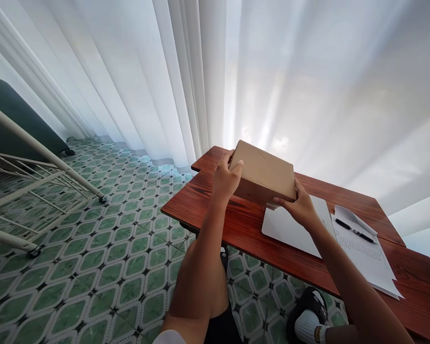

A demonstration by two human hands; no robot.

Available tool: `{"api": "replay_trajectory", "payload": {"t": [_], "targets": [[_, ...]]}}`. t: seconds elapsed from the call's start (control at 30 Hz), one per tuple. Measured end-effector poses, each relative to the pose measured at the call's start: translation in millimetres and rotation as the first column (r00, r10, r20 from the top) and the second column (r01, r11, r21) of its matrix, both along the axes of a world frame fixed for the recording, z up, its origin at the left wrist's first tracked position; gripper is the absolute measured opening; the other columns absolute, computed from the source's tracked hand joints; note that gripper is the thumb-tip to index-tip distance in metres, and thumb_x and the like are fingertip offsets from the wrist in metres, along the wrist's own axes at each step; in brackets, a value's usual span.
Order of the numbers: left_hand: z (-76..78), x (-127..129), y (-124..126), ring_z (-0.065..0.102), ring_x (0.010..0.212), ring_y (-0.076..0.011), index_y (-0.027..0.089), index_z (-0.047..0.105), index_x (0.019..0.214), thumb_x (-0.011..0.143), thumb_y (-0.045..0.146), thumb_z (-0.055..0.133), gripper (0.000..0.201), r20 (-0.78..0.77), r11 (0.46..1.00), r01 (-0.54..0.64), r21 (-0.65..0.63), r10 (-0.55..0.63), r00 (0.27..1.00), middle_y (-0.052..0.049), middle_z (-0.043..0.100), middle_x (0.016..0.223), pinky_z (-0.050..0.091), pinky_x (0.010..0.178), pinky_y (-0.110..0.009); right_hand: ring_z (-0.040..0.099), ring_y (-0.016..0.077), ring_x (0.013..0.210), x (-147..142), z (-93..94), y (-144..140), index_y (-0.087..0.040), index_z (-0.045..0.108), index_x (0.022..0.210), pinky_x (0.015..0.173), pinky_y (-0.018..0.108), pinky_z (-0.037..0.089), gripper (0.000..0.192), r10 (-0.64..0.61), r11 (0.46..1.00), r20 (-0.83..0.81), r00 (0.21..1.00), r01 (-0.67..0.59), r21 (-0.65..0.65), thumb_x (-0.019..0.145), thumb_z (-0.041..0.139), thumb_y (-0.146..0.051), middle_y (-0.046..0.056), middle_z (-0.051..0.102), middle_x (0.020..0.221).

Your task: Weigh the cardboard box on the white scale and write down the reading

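Note:
Between my two hands a brown cardboard box (263, 167) is held tilted above the wooden table (197, 200). My left hand (226, 176) grips its left end, thumb on the upper face. At the lower right corner my right hand (299, 205) is closed on the box, with the thumb along the near side. Both hands' remaining fingers are partly hidden behind the cardboard. Under the right hand lies a flat silver-white laptop-like panel (290, 234), partly covered from view by that hand and forearm.
Right of the panel are written paper sheets (365, 253) with a black pen (356, 231) on top. White curtains (139, 71) hang behind the table. A wheeled metal rack (46, 162) and a dark green suitcase-like object (17, 119) stand at left on the tiled floor (129, 248).

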State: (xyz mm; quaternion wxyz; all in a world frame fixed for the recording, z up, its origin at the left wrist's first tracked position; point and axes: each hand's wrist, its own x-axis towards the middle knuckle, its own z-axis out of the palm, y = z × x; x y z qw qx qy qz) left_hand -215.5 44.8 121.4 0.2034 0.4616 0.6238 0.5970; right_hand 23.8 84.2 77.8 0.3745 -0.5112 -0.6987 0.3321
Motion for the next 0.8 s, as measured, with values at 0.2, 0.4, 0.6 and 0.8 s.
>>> {"api": "replay_trajectory", "payload": {"t": [0.2,0.4,0.6,0.8], "targets": [[2.5,-22,-3,0.052,0.137,-0.0273,0.020,0.057,0.144,0.091,0.035,0.056,0.055,-0.100,0.994,-0.065,-0.090,0.056,0.993,-0.005,0.058,0.148,0.043,0.116,-0.040,0.063,0.0316,0.116,-28,-16.0,-1,-0.026,0.046,0.151,0.094,0.046,0.057,0.101,0.038,0.996,-0.056,0.998,-0.042,-0.076,0.063,0.089,-0.052,0.010,0.067,0.131],[-4.4,-32,0,0.045,0.145,-0.0272,0.018,0.053,0.149,0.093,0.036,0.055,0.059,-0.106,0.986,-0.035,-0.162,0.018,0.994,-0.007,0.050,0.156,0.035,0.123,-0.042,0.066,0.0309,0.113,-37,-22.8,0,-0.021,0.051,0.144,0.092,0.046,0.061,0.095,0.077,0.985,-0.118,0.990,-0.094,-0.147,0.064,0.088,-0.058,0.011,0.068,0.127],[-7.2,-35,3,0.043,0.147,-0.0287,0.018,0.053,0.149,0.094,0.035,0.053,0.058,-0.143,0.974,-0.057,-0.220,0.026,0.989,-0.008,0.050,0.157,0.035,0.123,-0.041,0.065,0.0318,0.116,-42,-29.3,0,-0.020,0.050,0.145,0.094,0.046,0.060,0.098,0.077,0.982,-0.098,0.992,-0.093,-0.167,0.064,0.087,-0.060,0.013,0.067,0.132],[-8.1,-39,2,0.045,0.147,-0.0291,0.016,0.052,0.150,0.093,0.033,0.053,0.059,-0.196,0.962,-0.094,-0.255,0.043,0.980,-0.009,0.049,0.157,0.034,0.124,-0.043,0.065,0.0317,0.117,-49,-34.8,-5,-0.020,0.048,0.147,0.094,0.045,0.060,0.097,0.076,0.979,-0.077,0.994,-0.089,-0.182,0.066,0.086,-0.059,0.014,0.067,0.132]]}}
